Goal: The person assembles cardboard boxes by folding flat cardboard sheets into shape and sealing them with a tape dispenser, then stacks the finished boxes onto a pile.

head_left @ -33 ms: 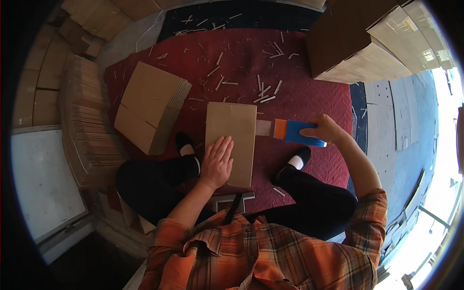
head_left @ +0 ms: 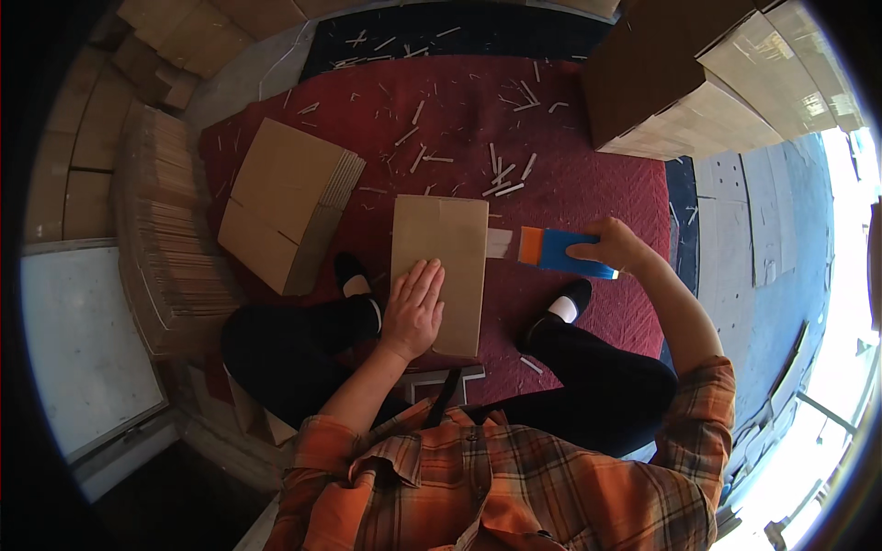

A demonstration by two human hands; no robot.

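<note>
A closed cardboard box stands between my knees. My left hand lies flat on its top, fingers stretched out along the near left part. Off the box's right side, my right hand is wrapped round the end of a blue and orange tape dispenser. A short strip of clear tape spans from the box's right side to the dispenser's orange end. Whether the strip is stuck to the box's side is hidden from above.
Flattened cartons lie stacked on the red carpet at the left. Beyond them stands a long row of folded cardboard. Scraps litter the carpet ahead. A large carton stands far right. My shoes flank the box.
My right hand and the tape dispenser have shifted very slightly left, toward the box. My left hand stays in place on top.
</note>
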